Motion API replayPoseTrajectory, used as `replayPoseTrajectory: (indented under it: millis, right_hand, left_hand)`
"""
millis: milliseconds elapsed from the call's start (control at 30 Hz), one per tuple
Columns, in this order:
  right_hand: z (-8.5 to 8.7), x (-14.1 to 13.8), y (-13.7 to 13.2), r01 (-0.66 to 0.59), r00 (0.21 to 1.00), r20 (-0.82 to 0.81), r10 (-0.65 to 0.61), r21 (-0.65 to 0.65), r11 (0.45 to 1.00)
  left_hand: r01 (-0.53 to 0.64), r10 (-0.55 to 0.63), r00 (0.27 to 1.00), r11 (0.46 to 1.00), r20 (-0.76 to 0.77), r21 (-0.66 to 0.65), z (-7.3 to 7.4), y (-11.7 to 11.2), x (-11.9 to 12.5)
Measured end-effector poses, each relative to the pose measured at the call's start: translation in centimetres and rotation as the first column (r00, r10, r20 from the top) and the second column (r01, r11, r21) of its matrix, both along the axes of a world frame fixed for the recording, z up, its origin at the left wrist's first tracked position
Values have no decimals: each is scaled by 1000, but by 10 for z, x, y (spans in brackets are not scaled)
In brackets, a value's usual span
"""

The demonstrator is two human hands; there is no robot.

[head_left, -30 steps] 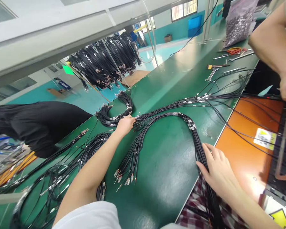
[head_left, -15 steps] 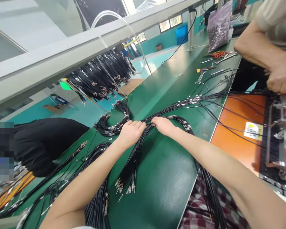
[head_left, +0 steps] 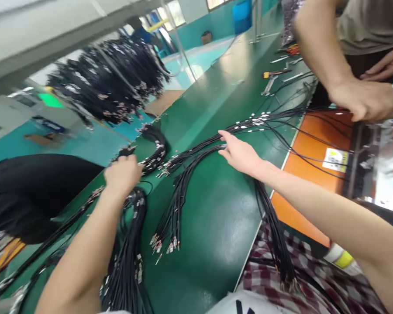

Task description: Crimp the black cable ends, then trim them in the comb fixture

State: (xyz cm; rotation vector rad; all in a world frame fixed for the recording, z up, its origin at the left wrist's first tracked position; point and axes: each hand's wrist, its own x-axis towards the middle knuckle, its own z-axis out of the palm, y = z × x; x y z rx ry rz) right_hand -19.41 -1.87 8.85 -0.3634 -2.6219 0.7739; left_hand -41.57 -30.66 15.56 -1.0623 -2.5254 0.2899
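Note:
My left hand [head_left: 122, 173] is closed, knuckles up, on a black wire bundle [head_left: 131, 226] at the far edge of the green table [head_left: 209, 226]. My right hand [head_left: 240, 153] lies open, fingers stretched, on the top of an arched bundle of black wires [head_left: 180, 187] with metal terminals at its ends. That bundle bends over the table; one leg runs down past the near edge onto my checked lap. A small coil of wires [head_left: 155, 150] lies just beyond my left hand.
Another person's hands [head_left: 363, 100] work at a metal fixture [head_left: 380, 161] on an orange panel [head_left: 314, 157] at the right. Wrenches and pliers [head_left: 275, 78] lie further along the table. Many black wires hang from a rack [head_left: 108, 83] behind. A dark-clothed person [head_left: 36, 192] is at the left.
My left hand moved left from the arched bundle to the bundle at the table's far edge. My right hand opened and shifted right along the arch. The view tilted down and is blurred.

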Motion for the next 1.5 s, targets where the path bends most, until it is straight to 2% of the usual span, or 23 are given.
replayPoseTrajectory:
  millis: [33,67,133,167,233,333,400,433,533,600,633,700,800,833,900,1033,1100,1167,1233,1300,1400,1467,1500]
  right_hand:
    - [3,30,5,-10,997,-82,5,-66,998]
    - [4,62,8,-2,991,-132,-15,-127,992]
    - [3,127,5,63,992,-97,-87,-225,972]
    - [-1,158,-1,144,988,-19,-154,-257,956]
    - [-14,213,-20,283,948,229,-222,-282,917]
    - [-45,269,-57,364,853,503,-139,-382,850]
    - [-71,288,-78,382,841,535,-81,-482,788]
    - [-84,291,-88,367,856,516,-32,-563,740]
    - [-117,288,-107,293,921,386,48,-770,567]
    - [-124,278,-112,301,940,340,-8,-820,488]
    - [-123,273,-113,308,944,327,-44,-829,466]
    - [-111,264,-110,295,955,279,-105,-833,468]
    - [-88,258,-98,229,973,176,-151,-824,517]
    - [-84,259,-94,212,976,159,-146,-834,509]
    - [-87,264,-90,204,979,173,-112,-882,425]
    - [-120,275,-91,197,979,187,-84,-972,128]
    - [-132,277,-92,147,983,141,-118,-988,42]
    - [-137,276,-92,107,981,105,-160,-994,1]
    - [-136,274,-90,82,980,84,-179,-996,-22]
    - [-135,273,-87,74,980,75,-182,-997,-9]
    - [-139,275,-84,123,976,113,-184,-991,44]
    - [-143,275,-83,163,972,152,-179,-985,49]
    - [-145,275,-82,175,971,164,-175,-984,45]
  left_hand:
    - [0,1,999,999,-41,43,-6,4,5]
    - [52,-45,996,994,-81,92,-15,12,15]
    - [293,-297,955,944,2,151,-39,40,52]
    - [441,-461,880,883,113,163,-53,58,77]
    - [686,-690,652,714,315,143,-79,98,131]
    - [877,-827,383,466,413,121,-109,153,191]
    - [946,-869,254,314,425,78,-123,182,209]
    - [963,-881,220,264,418,48,-127,194,212]
    - [983,-912,184,178,366,-50,-136,223,206]
    - [987,-926,158,134,342,-91,-137,237,195]
    - [987,-930,151,123,336,-104,-136,242,189]
    - [982,-939,186,165,290,-93,-134,247,174]
    - [948,-940,302,314,156,55,-135,242,153]
    - [931,-935,332,346,126,117,-138,237,149]
    - [916,-932,343,359,116,180,-147,225,146]
    - [925,-935,320,343,153,165,-165,200,152]
    - [918,-929,332,359,164,172,-166,195,153]
    - [896,-915,371,397,157,199,-163,197,151]
    - [865,-892,429,451,143,221,-156,202,151]
    - [848,-868,468,494,166,190,-147,207,157]
    - [842,-826,483,529,290,104,-125,207,175]
    - [829,-769,479,555,423,71,-107,194,192]
    - [837,-730,447,545,517,44,-98,182,201]
